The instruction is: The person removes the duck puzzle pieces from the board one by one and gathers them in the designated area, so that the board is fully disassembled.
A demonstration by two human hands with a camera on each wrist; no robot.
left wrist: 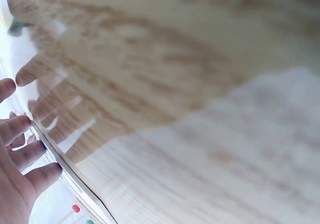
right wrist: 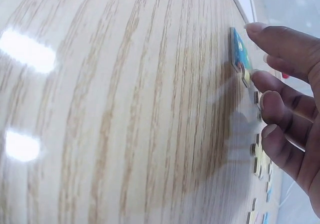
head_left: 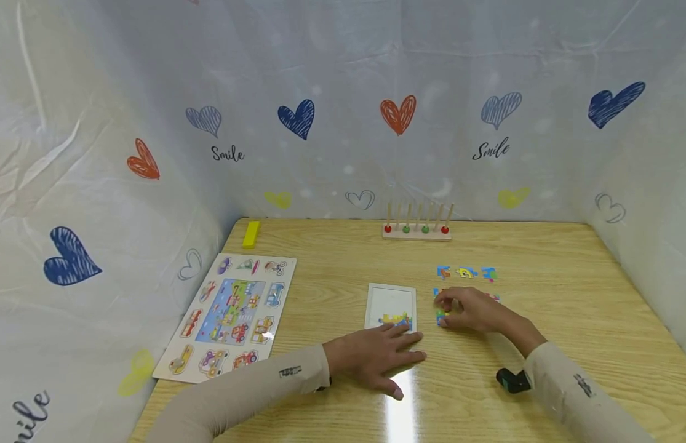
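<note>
My left hand (head_left: 373, 355) lies with its fingers spread, fingertips at the near edge of a small white puzzle tray (head_left: 388, 300). Several joined puzzle pieces (head_left: 397, 318), yellow and blue, fill the tray's near part, partly hidden by that hand. In the left wrist view, the fingertips meet the tray's edge (left wrist: 75, 178). To the right, my right hand (head_left: 478, 309) hovers over loose jigsaw pieces, with thumb and forefinger apart around a blue-green puzzle piece (head_left: 440, 315). The right wrist view has this puzzle piece (right wrist: 239, 48) lying on the table beside the fingertips.
Beyond the right hand lies a row of loose puzzle pieces (head_left: 466, 272). A large vehicle puzzle board (head_left: 280, 277) is at left, a yellow block (head_left: 251, 234) behind it. A peg stand (head_left: 417, 234) with red and green beads stands at the back, before the heart-printed curtain (head_left: 343, 166).
</note>
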